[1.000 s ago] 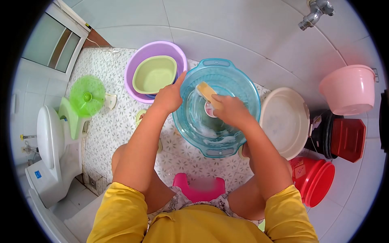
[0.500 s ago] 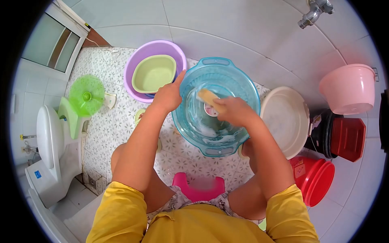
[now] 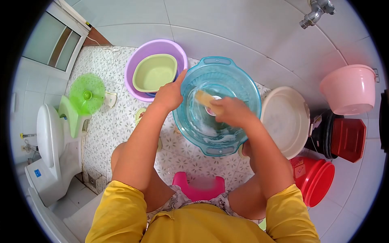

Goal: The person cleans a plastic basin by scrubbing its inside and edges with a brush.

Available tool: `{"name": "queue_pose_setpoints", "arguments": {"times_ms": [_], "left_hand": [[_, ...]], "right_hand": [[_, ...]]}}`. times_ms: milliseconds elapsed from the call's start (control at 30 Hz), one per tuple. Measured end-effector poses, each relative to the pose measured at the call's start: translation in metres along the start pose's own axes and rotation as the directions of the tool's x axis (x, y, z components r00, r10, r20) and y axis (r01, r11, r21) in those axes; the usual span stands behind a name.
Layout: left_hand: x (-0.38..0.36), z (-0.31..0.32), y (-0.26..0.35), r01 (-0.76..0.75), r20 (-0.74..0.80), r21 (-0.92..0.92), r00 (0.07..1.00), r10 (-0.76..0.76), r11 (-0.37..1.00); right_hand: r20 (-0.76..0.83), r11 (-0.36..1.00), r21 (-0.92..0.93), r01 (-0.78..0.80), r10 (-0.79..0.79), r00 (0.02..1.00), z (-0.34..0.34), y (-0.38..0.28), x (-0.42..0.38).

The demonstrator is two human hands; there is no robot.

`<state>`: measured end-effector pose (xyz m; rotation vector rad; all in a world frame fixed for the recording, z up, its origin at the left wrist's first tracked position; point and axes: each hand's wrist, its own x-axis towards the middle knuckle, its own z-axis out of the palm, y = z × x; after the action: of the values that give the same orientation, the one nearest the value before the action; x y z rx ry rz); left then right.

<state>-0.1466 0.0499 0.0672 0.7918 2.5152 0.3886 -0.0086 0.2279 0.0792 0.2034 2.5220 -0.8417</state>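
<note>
A translucent blue basin (image 3: 239,87) stands on the floor in front of me, with white suds along its lower inside. My left hand (image 3: 169,96) is closed on its left rim, the fingers reaching up along the edge. Inside the basin, my right hand (image 3: 233,112) grips a tan scrubbing brush (image 3: 205,98), slightly blurred by motion. The brush's bristles are hard to make out. Under the brush, a round white and red label (image 3: 210,110) shows at the basin's bottom, partly covered by the hand.
Left of the basin, a purple tub (image 3: 131,67) holds a pale green basin (image 3: 154,73). A cream basin (image 3: 304,133) stands to the right, near a red bucket (image 3: 312,178) and a pink bucket (image 3: 347,91). A toilet (image 3: 50,137) is at far left; a tap (image 3: 316,14) juts from the wall.
My right hand and the scrubbing brush have shifted slightly left inside the basin. My left hand keeps its hold on the rim.
</note>
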Motion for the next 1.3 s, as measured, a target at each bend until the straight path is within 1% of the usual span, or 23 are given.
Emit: {"name": "queue_pose_setpoints", "arguments": {"times_ms": [100, 167, 200, 267, 300, 367, 400, 467, 500, 600, 667, 700, 767, 900, 967, 1000, 1067, 1100, 1133, 1167, 1200, 1267, 1300], "left_hand": [[0.000, 0.002, 0.001, -0.005, -0.012, 0.003, 1.000, 0.005, 1.000], [0.001, 0.002, 0.000, -0.011, -0.015, 0.005, 1.000, 0.011, 1.000], [0.001, 0.002, -0.001, -0.013, -0.019, 0.008, 1.000, 0.013, 1.000], [0.000, 0.002, -0.001, -0.011, -0.012, 0.012, 1.000, 0.011, 1.000], [0.000, 0.001, 0.000, -0.008, -0.005, 0.015, 1.000, 0.008, 1.000], [-0.001, 0.000, 0.001, -0.011, -0.008, 0.014, 1.000, 0.011, 1.000], [-0.002, 0.000, 0.001, -0.012, -0.011, 0.014, 1.000, 0.013, 1.000], [-0.002, 0.000, 0.002, -0.008, -0.012, 0.015, 1.000, 0.008, 1.000], [-0.002, 0.001, 0.002, -0.007, -0.011, 0.016, 1.000, 0.007, 1.000], [0.000, 0.004, -0.002, -0.029, -0.044, 0.006, 0.999, 0.029, 1.000], [-0.001, 0.003, -0.002, -0.023, -0.035, 0.011, 0.999, 0.024, 1.000], [-0.001, 0.003, -0.002, -0.016, -0.029, 0.015, 0.999, 0.016, 1.000], [-0.001, 0.002, -0.001, -0.013, -0.021, 0.010, 1.000, 0.013, 1.000], [-0.003, 0.000, 0.004, 0.014, -0.020, -0.008, 1.000, -0.015, 1.000], [0.000, 0.006, -0.001, 0.018, -0.052, -0.014, 0.998, -0.019, 1.000], [0.001, 0.009, -0.002, 0.023, -0.083, -0.020, 0.996, -0.025, 1.000], [0.003, 0.014, -0.004, 0.007, -0.149, -0.046, 0.989, -0.014, 0.999], [0.003, 0.013, -0.001, -0.012, -0.211, -0.074, 0.977, -0.004, 0.997], [0.003, 0.010, 0.003, -0.013, -0.212, -0.072, 0.977, -0.003, 0.997], [0.003, 0.007, 0.008, -0.056, -0.307, -0.153, 0.952, 0.006, 0.987], [0.003, 0.001, 0.014, -0.107, -0.400, -0.229, 0.917, 0.006, 0.967], [0.001, -0.011, 0.021, -0.140, -0.451, -0.288, 0.893, -0.006, 0.947], [0.000, -0.015, 0.022, -0.173, -0.495, -0.346, 0.868, -0.023, 0.922]], "right_hand": [[-0.143, 0.990, 0.063, -0.124, 0.132, 0.981, 0.002, -0.009, 0.004], [0.105, 0.994, 0.026, -0.102, 0.098, 0.990, -0.005, -0.009, -0.001], [0.105, 0.994, 0.026, -0.102, 0.098, 0.990, -0.010, -0.011, -0.005], [0.354, 0.993, 0.017, -0.114, 0.101, 0.930, -0.019, -0.014, -0.014], [0.354, 0.993, 0.017, -0.114, 0.101, 0.930, -0.017, -0.010, -0.012], [0.167, 0.996, 0.089, 0.028, -0.043, 0.985, -0.008, 0.001, -0.003], [0.168, 0.996, 0.087, 0.030, -0.044, 0.985, -0.003, 0.001, 0.000], [-0.162, 0.997, 0.067, 0.022, -0.011, 0.987, 0.005, -0.001, 0.007], [-0.162, 0.997, 0.068, 0.022, -0.011, 0.987, 0.004, -0.006, 0.007], [-0.097, 0.998, 0.041, -0.055, 0.058, 0.994, -0.004, -0.015, 0.001], [0.114, 0.994, 0.094, -0.062, 0.051, 0.992, -0.007, -0.013, -0.004], [0.115, 0.994, 0.094, -0.063, 0.052, 0.992, -0.011, -0.011, -0.007], [0.393, 0.994, 0.053, -0.098, 0.070, 0.917, -0.019, -0.005, -0.012], [0.405, 0.998, -0.005, -0.058, 0.055, 0.913, -0.025, 0.008, -0.017], [0.213, 1.000, 0.010, 0.029, -0.031, 0.977, -0.033, 0.005, -0.017], [0.212, 0.999, 0.009, 0.031, -0.032, 0.977, -0.034, 0.003, -0.017], [-0.044, 0.994, 0.105, -0.039, 0.044, 0.998, -0.033, -0.003, -0.015], [-0.046, 0.994, 0.107, -0.039, 0.044, 0.998, -0.031, -0.003, -0.013], [-0.129, 0.987, 0.150, -0.053, 0.073, 0.989, -0.028, -0.002, -0.010], [-0.212, 0.979, 0.194, -0.061, 0.102, 0.972, -0.025, -0.001, -0.008], [-0.216, 0.979, 0.194, -0.057, 0.099, 0.971, -0.022, 0.000, -0.006], [-0.396, 0.990, 0.141, 0.002, 0.055, 0.917, -0.017, 0.000, -0.003], [-0.398, 0.990, 0.142, 0.009, 0.048, 0.916, -0.015, 0.000, -0.001]]}}
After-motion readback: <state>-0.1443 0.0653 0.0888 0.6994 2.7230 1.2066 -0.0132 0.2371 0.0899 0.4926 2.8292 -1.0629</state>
